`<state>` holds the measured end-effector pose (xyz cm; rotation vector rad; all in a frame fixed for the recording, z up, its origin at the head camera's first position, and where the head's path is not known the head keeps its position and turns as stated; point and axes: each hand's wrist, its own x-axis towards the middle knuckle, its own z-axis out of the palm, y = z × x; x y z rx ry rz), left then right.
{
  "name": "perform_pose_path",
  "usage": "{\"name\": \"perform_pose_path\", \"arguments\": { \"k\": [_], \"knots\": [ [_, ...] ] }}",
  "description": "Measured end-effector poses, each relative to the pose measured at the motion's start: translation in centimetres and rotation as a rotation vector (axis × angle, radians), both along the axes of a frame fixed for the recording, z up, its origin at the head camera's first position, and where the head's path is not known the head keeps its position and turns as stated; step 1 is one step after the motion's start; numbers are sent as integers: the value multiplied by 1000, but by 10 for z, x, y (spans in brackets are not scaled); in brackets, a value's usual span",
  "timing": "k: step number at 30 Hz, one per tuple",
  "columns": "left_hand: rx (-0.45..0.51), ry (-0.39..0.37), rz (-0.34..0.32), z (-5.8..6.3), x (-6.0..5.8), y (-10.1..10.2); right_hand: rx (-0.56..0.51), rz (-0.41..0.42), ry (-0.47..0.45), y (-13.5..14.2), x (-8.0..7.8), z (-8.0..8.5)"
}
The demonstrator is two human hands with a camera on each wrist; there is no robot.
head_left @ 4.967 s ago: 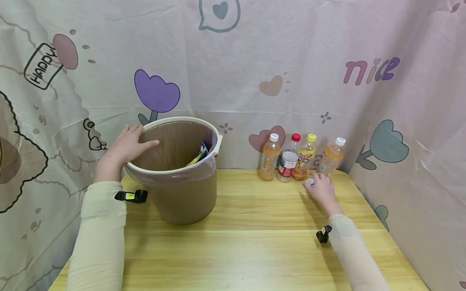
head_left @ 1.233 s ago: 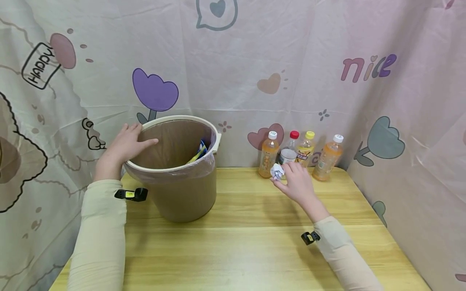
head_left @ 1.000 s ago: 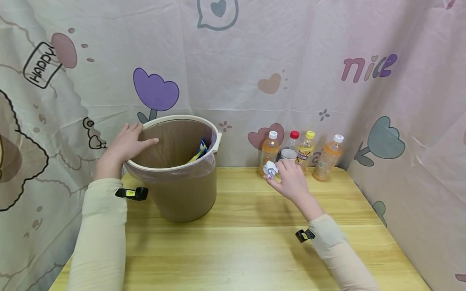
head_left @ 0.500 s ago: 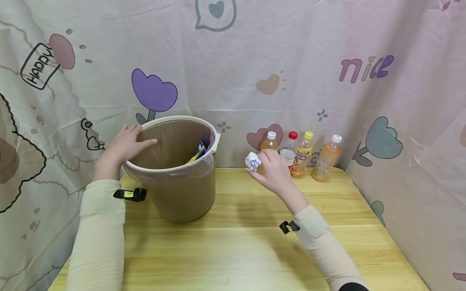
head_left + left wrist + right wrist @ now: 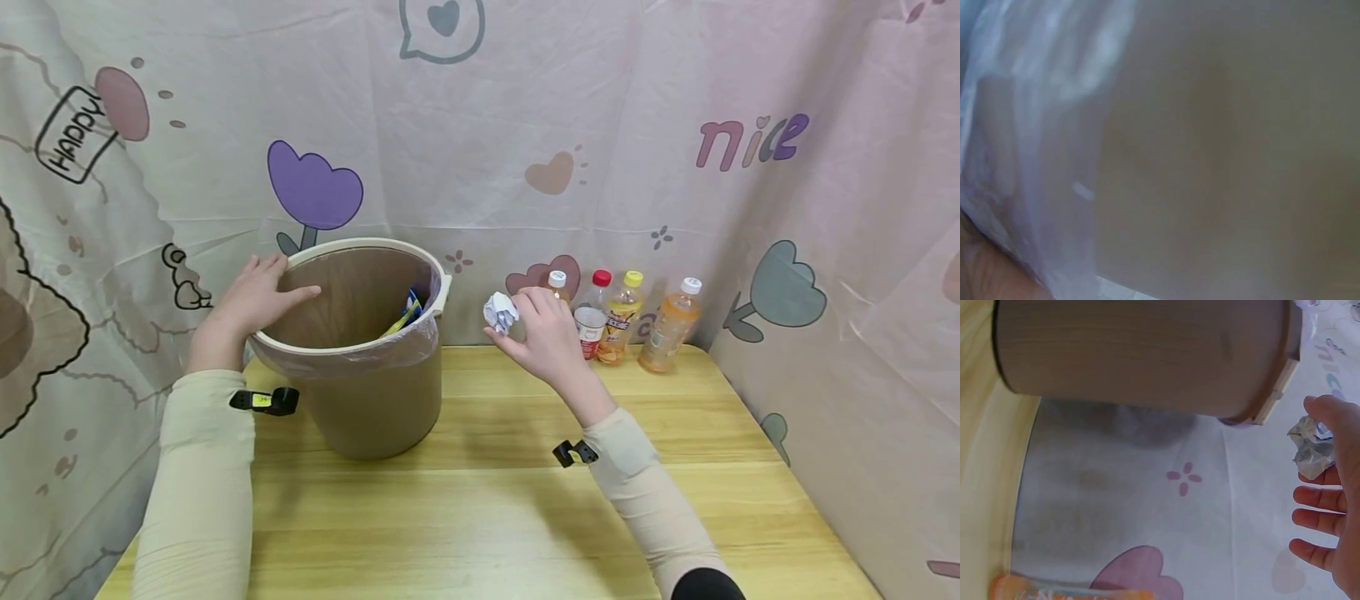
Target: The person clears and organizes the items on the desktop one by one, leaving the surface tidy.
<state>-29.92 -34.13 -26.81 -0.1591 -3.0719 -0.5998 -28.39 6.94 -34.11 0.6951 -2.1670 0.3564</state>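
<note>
My left hand (image 5: 251,302) rests on the rim at the left side of a brown trash can (image 5: 367,400), its thumb stretched over the opening. Part of that hand (image 5: 991,275) shows beside the clear liner (image 5: 1054,156) in the left wrist view. To the right of the can, raised above the table, my right hand (image 5: 543,337) pinches a crumpled ball of white paper (image 5: 501,312) between thumb and fingers. The right wrist view shows the paper ball (image 5: 1313,447) near the thumb, the other fingers spread. A blue and yellow wrapper (image 5: 408,312) lies inside the can.
Behind my right hand stand several plastic bottles: one with a white cap (image 5: 557,280) partly hidden, a red-capped bottle (image 5: 590,325), a yellow-capped bottle (image 5: 618,321) and an orange bottle (image 5: 670,329) at the right. A printed curtain (image 5: 480,150) surrounds the wooden table (image 5: 450,525).
My right hand picked the paper ball up from beside the bottles and has carried it left and upward, toward the trash can. My left hand has stayed on the rim.
</note>
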Motion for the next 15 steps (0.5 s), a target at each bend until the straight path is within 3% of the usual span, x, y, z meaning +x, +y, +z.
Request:
{"name": "perform_pose_path", "arguments": {
  "k": [7, 15],
  "knots": [
    [-7, 6, -11, 0, 0, 0, -37, 32, 45, -11, 1, 12],
    [-9, 7, -11, 0, -1, 0, -76, 35, 10, -24, 6, 29]
  ]
}}
